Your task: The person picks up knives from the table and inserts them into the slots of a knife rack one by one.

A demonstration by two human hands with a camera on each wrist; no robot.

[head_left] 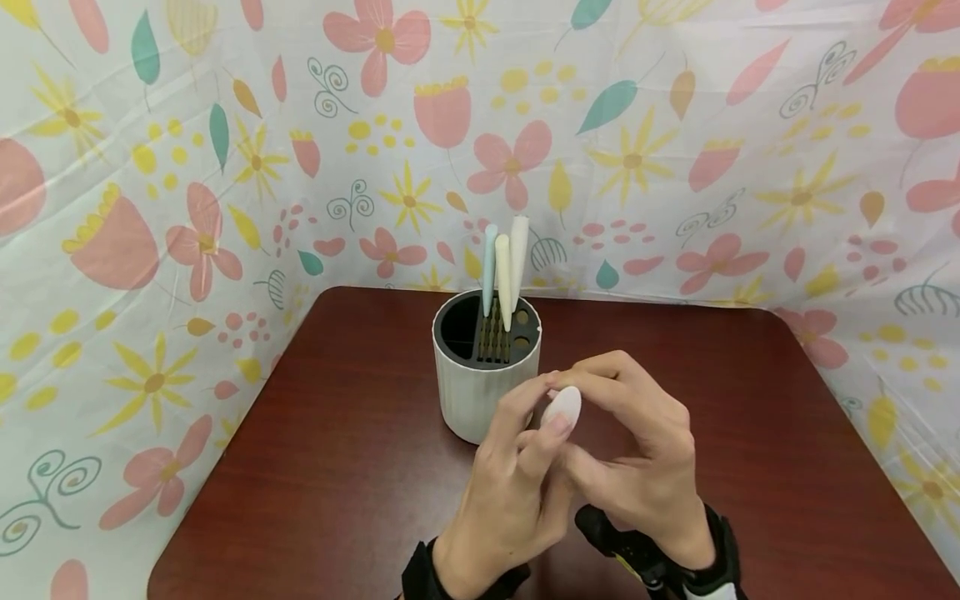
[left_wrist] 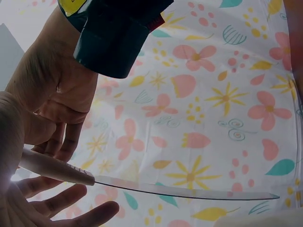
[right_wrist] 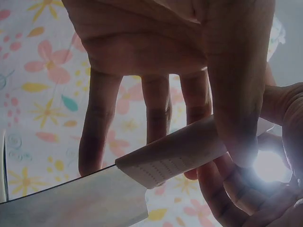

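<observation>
Both hands hold a kitchen knife (right_wrist: 175,153) with a pale handle and a broad metal blade. In the head view only the white oval butt of its handle shows; the hands hide the rest. My left hand (head_left: 510,492) holds the handle near the butt, a fingertip on it. From the other side my right hand (head_left: 637,454) pinches the handle between thumb and fingers. The left wrist view shows the blade (left_wrist: 189,193) almost edge-on, pointing right, away from the fingers. Just beyond the hands stands a white ribbed round knife block (head_left: 468,400) with a black slotted top.
Light blue (head_left: 489,258), cream (head_left: 504,271) and white handles (head_left: 519,250) stick up from the block's slots. A large round-sided opening (head_left: 457,329) lies at its left. The dark red-brown table (head_left: 345,433) is backed by a flower-patterned cloth (head_left: 262,125).
</observation>
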